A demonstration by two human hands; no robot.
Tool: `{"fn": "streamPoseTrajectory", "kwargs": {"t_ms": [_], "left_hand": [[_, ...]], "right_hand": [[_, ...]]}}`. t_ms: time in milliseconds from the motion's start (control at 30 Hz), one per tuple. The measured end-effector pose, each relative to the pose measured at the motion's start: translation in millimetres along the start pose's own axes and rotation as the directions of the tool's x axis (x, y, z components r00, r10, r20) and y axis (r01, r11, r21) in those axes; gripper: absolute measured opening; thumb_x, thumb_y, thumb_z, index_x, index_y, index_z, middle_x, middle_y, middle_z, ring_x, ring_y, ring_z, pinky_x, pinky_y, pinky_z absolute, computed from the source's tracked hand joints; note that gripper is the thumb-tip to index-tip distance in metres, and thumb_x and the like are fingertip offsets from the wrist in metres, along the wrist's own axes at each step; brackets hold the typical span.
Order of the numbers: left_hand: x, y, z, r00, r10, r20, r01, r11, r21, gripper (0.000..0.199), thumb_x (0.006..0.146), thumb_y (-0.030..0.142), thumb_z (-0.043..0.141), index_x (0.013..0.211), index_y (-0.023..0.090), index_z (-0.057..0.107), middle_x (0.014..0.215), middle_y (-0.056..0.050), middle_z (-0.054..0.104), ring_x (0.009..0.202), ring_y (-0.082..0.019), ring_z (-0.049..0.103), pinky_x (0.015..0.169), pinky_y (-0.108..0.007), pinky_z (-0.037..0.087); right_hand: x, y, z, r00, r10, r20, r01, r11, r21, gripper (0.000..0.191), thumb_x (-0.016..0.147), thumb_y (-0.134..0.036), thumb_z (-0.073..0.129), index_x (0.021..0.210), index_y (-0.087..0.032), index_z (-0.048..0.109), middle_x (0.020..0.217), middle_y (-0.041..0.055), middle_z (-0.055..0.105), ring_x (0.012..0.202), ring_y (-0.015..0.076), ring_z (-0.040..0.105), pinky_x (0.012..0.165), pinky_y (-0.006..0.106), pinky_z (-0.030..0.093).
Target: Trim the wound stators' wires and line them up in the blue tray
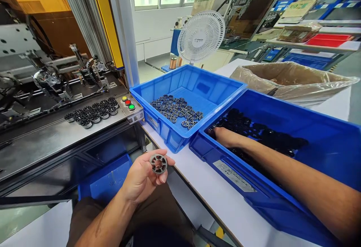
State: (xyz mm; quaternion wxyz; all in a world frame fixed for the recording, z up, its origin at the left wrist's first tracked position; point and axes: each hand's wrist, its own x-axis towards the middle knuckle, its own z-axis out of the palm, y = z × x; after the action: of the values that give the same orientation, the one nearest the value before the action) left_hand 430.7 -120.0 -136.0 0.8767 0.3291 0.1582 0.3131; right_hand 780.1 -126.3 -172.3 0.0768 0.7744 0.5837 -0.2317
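My left hand (pixel 142 179) is closed around a motor stator core (pixel 158 164), a ring with inward teeth and an open centre, its face turned up toward me. That hand is in front of the table edge, over my lap. My right hand (pixel 225 137) reaches down into the right blue bin (pixel 237 168), among a heap of small black parts (pixel 262 134). Its fingers are hidden by the bin's corner and the dark parts. Several more stator cores (pixel 175 108) lie in the left blue bin (pixel 169 136).
Rows of similar cores (pixel 93 112) stand on the machine's metal ledge (pixel 56 138), beside a button box (pixel 130 108). Behind the bins are a white fan (pixel 201 36) and a plastic-lined box (pixel 293 78). Under the ledge sits another blue bin (pixel 104 179).
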Motion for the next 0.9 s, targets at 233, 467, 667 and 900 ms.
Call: {"fn": "streamPoseTrajectory", "kwargs": {"t_ms": [233, 467, 667, 900], "left_hand": [[0, 0, -2.5, 1.000, 0.007, 0.009, -0.007, 1.000, -0.015, 0.049, 0.071, 0.048, 0.084, 0.109, 0.019, 0.077, 0.096, -0.010, 0.077, 0.058, -0.007, 0.059, 0.053, -0.017, 0.042], [-1, -1, -4.7, 0.998, 0.069, 0.007, -0.069, 0.997, 0.014, 0.045, 0.068, 0.035, 0.089, 0.109, 0.022, 0.076, 0.100, -0.007, 0.077, 0.060, -0.008, 0.066, 0.053, -0.016, 0.048], [2, -4, 13.1, 0.979, 0.203, 0.011, -0.200, 0.951, 0.236, 0.047, 0.059, 0.009, 0.092, 0.102, 0.024, 0.079, 0.105, -0.006, 0.080, 0.074, -0.012, 0.073, 0.070, -0.019, 0.059], [1, -15, 32.0, 0.964, 0.265, 0.027, -0.256, 0.896, 0.363, 0.051, 0.058, 0.003, 0.090, 0.103, 0.025, 0.079, 0.104, -0.004, 0.081, 0.092, -0.016, 0.076, 0.084, -0.019, 0.059]], "right_hand": [[-3, 1, -8, 0.996, -0.059, 0.067, 0.065, 0.993, -0.098, 0.022, 0.094, -0.033, 0.066, 0.087, -0.012, 0.068, 0.086, 0.0011, 0.071, 0.083, 0.0163, 0.069, 0.080, 0.034, 0.057], [-34, 7, -46, 0.945, -0.005, -0.328, -0.076, 0.970, -0.232, 0.017, 0.087, -0.021, 0.063, 0.077, -0.012, 0.073, 0.083, 0.0148, 0.073, 0.082, 0.0281, 0.071, 0.070, 0.034, 0.053], [-119, -85, -28, 0.150, -0.517, -0.843, 0.642, 0.699, -0.315, 0.006, 0.091, -0.023, 0.066, 0.091, -0.017, 0.065, 0.086, 0.0081, 0.067, 0.076, 0.0172, 0.065, 0.066, 0.027, 0.054], [-129, -124, 5, -0.034, -0.658, -0.752, 0.844, 0.384, -0.375, 0.015, 0.098, -0.019, 0.053, 0.089, -0.011, 0.061, 0.072, 0.0095, 0.065, 0.063, 0.0172, 0.060, 0.054, 0.029, 0.049]]}}
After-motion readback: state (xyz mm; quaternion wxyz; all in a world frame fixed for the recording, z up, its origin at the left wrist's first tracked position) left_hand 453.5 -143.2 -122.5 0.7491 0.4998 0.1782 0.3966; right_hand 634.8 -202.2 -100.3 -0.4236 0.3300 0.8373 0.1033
